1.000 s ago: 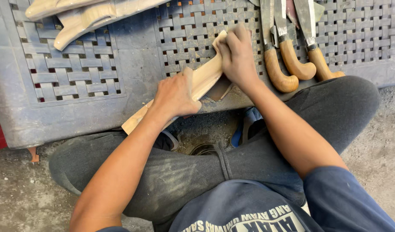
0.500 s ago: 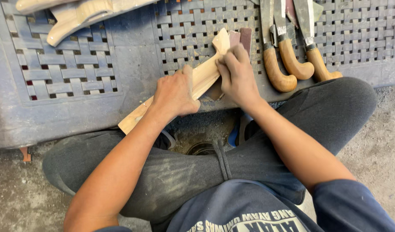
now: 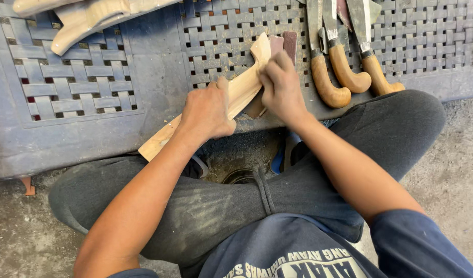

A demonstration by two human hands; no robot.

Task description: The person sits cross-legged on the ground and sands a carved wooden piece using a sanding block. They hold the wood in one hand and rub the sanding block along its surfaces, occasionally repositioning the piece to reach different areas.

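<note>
A big blue-grey plastic table [image 3: 154, 67] with a woven lattice top fills the far part of the scene, its near edge running above the lap of a seated person in dark grey trousers [image 3: 205, 206] and a blue shirt [image 3: 293, 252], with bare dusty concrete floor [image 3: 452, 159] to the right and near left. No bins or trays are in view; the table top is the only thing bearing anything. On its far left corner lie pale carved wooden pieces [image 3: 87, 18], and on its far right lie three blades with curved tan wooden handles [image 3: 344, 72], handles toward the person and blades pointing away. Across the table's near edge lies a long pale wooden piece [image 3: 241, 90], its long axis slanting from near left to far right: the plain squared end hangs off the edge near the left knee, and the shaped, notched end points far right over the lattice. The left hand [image 3: 208, 110] is closed round the middle of this wooden piece, fingers wrapped over it and pinning it to the table edge. The right hand [image 3: 283, 87] presses a folded strip of brownish sandpaper [image 3: 285, 44] against the right side of the wooden piece near its shaped end, fingers curled down on the sheet, whose far end sticks up past the fingertips
</note>
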